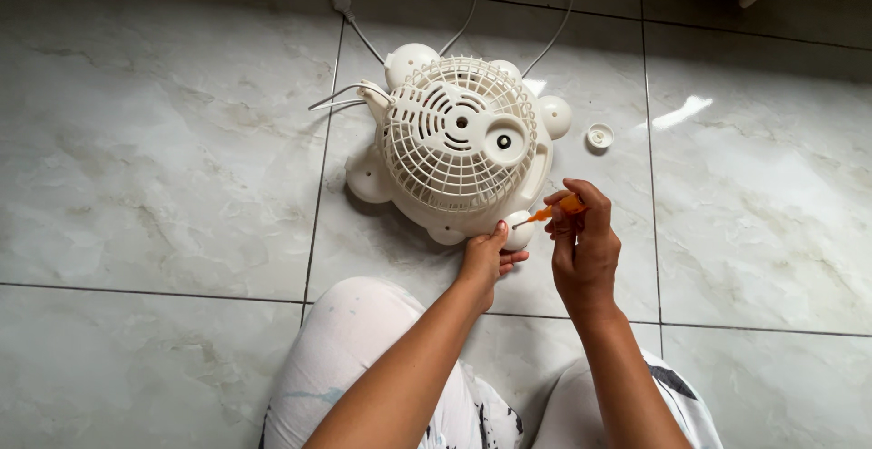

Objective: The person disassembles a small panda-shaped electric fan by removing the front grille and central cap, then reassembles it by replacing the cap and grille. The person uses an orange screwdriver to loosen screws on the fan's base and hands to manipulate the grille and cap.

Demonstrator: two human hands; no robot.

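**Cream plastic fan housing on tiled floor, two hands at its near edge**

Item: round cream plastic fan housing with a grille dome (459,136), lying flat on the pale marbled floor tiles (154,158), ahead of the person's knees; rounded feet project from its rim. Left hand (486,258): fingers curled over the housing's near edge, steadying it beside one foot. Right hand (583,245): fingers pinched closed around a small orange-handled screwdriver (554,208), its tip touching the near round foot (520,227). Accessories: small white round cap (599,135), loose on the floor, just right of the housing; white power cord (363,40) trailing away behind.
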